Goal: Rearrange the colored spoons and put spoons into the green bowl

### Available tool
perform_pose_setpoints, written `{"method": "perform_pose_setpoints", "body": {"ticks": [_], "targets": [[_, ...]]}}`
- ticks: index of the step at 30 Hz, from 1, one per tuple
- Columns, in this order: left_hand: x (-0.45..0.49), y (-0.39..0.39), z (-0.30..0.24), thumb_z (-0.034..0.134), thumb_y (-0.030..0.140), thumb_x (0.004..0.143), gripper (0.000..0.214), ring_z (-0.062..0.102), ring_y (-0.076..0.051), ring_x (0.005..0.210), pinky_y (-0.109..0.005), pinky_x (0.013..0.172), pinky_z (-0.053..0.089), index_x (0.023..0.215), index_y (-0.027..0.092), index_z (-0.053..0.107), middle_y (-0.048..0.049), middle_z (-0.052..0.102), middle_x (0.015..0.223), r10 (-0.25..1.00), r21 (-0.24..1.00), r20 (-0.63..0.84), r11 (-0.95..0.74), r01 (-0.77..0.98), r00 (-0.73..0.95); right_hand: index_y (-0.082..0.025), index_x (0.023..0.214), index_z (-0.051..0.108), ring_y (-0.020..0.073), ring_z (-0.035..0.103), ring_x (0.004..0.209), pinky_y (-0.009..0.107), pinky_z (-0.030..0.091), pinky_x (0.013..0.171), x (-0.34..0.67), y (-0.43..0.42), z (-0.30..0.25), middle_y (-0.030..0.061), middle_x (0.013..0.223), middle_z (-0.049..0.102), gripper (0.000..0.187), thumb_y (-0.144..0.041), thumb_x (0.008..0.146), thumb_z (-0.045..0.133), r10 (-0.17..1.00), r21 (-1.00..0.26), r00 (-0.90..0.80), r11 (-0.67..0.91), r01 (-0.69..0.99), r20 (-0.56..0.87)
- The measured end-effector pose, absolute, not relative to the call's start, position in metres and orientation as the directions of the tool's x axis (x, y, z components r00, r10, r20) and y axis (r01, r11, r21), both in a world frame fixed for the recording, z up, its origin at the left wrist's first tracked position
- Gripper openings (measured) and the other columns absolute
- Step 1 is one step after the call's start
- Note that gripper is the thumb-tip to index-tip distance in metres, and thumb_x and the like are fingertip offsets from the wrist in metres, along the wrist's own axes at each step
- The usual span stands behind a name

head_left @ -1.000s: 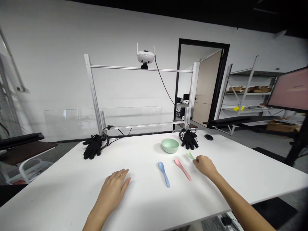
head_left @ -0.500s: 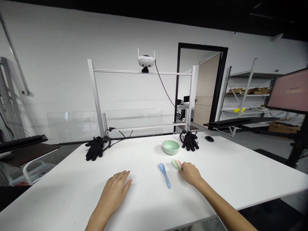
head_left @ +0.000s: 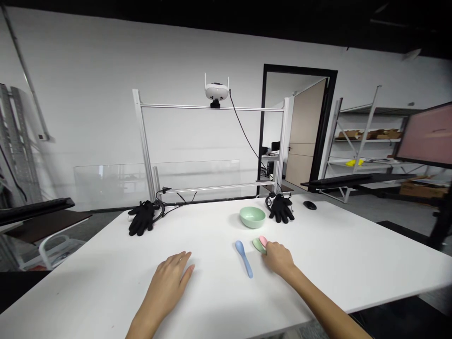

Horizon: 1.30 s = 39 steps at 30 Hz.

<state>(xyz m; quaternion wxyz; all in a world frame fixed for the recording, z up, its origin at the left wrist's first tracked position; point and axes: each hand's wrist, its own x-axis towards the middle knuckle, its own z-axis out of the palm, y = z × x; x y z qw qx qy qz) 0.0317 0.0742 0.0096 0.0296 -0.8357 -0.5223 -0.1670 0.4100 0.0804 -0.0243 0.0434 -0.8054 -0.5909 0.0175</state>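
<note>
My right hand (head_left: 278, 258) is closed over the handles of a green spoon (head_left: 259, 246) and a pink spoon (head_left: 263, 240); only their heads show past my fingers, pointing up and left. The hidden handles leave unclear how firmly each one is gripped. A blue spoon (head_left: 244, 260) lies on the white table (head_left: 212, 301) just left of that hand, touched by neither hand. Farther back stands a light green bowl (head_left: 252, 220). Over the left part of the table is my left hand (head_left: 168, 281), palm down, fingers extended, holding nothing.
Black gloves with cables lie at the back: one left glove (head_left: 141, 218) and one right glove (head_left: 281, 209). A computer mouse (head_left: 310, 205) sits near the back right corner. Behind the table rises a metal frame (head_left: 144, 146) carrying a white device (head_left: 216, 91).
The heads of the pink and green spoons have moved apart, with the pink one now showing more clearly. My right hand shifted slightly; my left hand keeps its pose. The view moved a little.
</note>
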Motion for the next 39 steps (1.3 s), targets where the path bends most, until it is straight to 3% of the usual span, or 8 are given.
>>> {"method": "perform_pose_setpoints", "body": {"ticks": [13, 17, 21, 24, 27, 30, 34, 39], "targets": [[0.03, 0.074, 0.01, 0.036, 0.047, 0.103, 0.052, 0.059, -0.03, 0.134, -0.047, 0.109, 0.047, 0.141, 0.022, 0.062, -0.0101, 0.064, 0.145, 0.858, 0.151, 0.331, -0.459, 0.876, 0.393, -0.02, 0.147, 0.051, 0.0307, 0.07, 0.099, 0.037, 0.049, 0.079, 0.411, 0.081, -0.03, 0.0141, 0.105, 0.073, 0.057, -0.033, 0.091, 0.055, 0.957, -0.103, 0.289, -0.284, 0.953, 0.036], [0.03, 0.075, 0.01, 0.037, 0.046, 0.103, 0.051, 0.059, -0.03, 0.133, -0.047, 0.108, 0.048, 0.141, 0.023, 0.062, -0.0093, 0.065, 0.144, 0.853, 0.154, 0.34, -0.465, 0.872, 0.395, -0.018, 0.113, 0.071, 0.0299, 0.071, 0.096, 0.035, 0.048, 0.077, 0.415, 0.078, -0.018, 0.0164, 0.103, 0.073, 0.035, -0.04, 0.095, 0.051, 0.933, -0.137, 0.354, -0.343, 0.929, 0.065], [0.03, 0.074, 0.012, 0.037, 0.046, 0.103, 0.052, 0.059, -0.03, 0.133, -0.047, 0.108, 0.047, 0.141, 0.022, 0.062, -0.0098, 0.065, 0.144, 0.853, 0.149, 0.335, -0.466, 0.872, 0.399, -0.015, 0.08, 0.072, 0.0289, 0.071, 0.08, 0.038, 0.049, 0.074, 0.428, 0.076, -0.003, 0.0174, 0.074, 0.071, 0.067, -0.057, 0.102, 0.024, 0.922, -0.164, 0.377, -0.361, 0.918, 0.082], [0.031, 0.075, 0.013, 0.036, 0.046, 0.103, 0.052, 0.059, -0.03, 0.134, -0.047, 0.109, 0.047, 0.142, 0.021, 0.061, -0.0101, 0.064, 0.145, 0.857, 0.149, 0.328, -0.464, 0.873, 0.399, -0.017, 0.066, 0.067, 0.0268, 0.069, 0.069, 0.037, 0.049, 0.072, 0.438, 0.076, 0.002, 0.0134, 0.056, 0.064, 0.064, -0.056, 0.101, 0.03, 0.936, -0.201, 0.352, -0.347, 0.916, -0.014], [0.032, 0.076, 0.012, 0.037, 0.046, 0.103, 0.052, 0.059, -0.03, 0.133, -0.047, 0.109, 0.047, 0.141, 0.022, 0.062, -0.01, 0.065, 0.144, 0.857, 0.158, 0.332, -0.463, 0.873, 0.394, -0.016, 0.069, 0.067, 0.0263, 0.07, 0.072, 0.035, 0.049, 0.071, 0.444, 0.079, 0.0, 0.0122, 0.062, 0.067, 0.033, -0.038, 0.09, 0.055, 0.936, -0.204, 0.346, -0.353, 0.913, -0.069], [0.033, 0.076, 0.012, 0.037, 0.046, 0.103, 0.051, 0.059, -0.03, 0.133, -0.047, 0.109, 0.047, 0.141, 0.023, 0.062, -0.0095, 0.064, 0.145, 0.856, 0.159, 0.333, -0.465, 0.871, 0.396, -0.014, 0.078, 0.069, 0.0282, 0.071, 0.078, 0.035, 0.048, 0.07, 0.446, 0.083, -0.007, 0.0133, 0.073, 0.071, 0.011, -0.022, 0.077, 0.062, 0.935, -0.181, 0.346, -0.355, 0.917, -0.079], [0.035, 0.077, 0.013, 0.036, 0.046, 0.104, 0.052, 0.059, -0.03, 0.133, -0.048, 0.109, 0.047, 0.142, 0.021, 0.061, -0.01, 0.064, 0.145, 0.858, 0.154, 0.324, -0.463, 0.873, 0.398, -0.013, 0.085, 0.07, 0.0287, 0.072, 0.084, 0.035, 0.048, 0.071, 0.447, 0.085, -0.013, 0.016, 0.087, 0.073, 0.015, -0.015, 0.072, 0.061, 0.937, -0.173, 0.342, -0.35, 0.921, -0.078], [0.035, 0.077, 0.014, 0.035, 0.045, 0.104, 0.053, 0.059, -0.03, 0.133, -0.047, 0.109, 0.047, 0.142, 0.019, 0.061, -0.011, 0.064, 0.145, 0.863, 0.142, 0.312, -0.457, 0.878, 0.398, -0.014, 0.092, 0.07, 0.0282, 0.071, 0.088, 0.035, 0.049, 0.073, 0.464, 0.086, -0.013, 0.0177, 0.097, 0.072, 0.02, -0.019, 0.08, 0.055, 0.915, -0.194, 0.402, -0.399, 0.896, -0.025]]}}
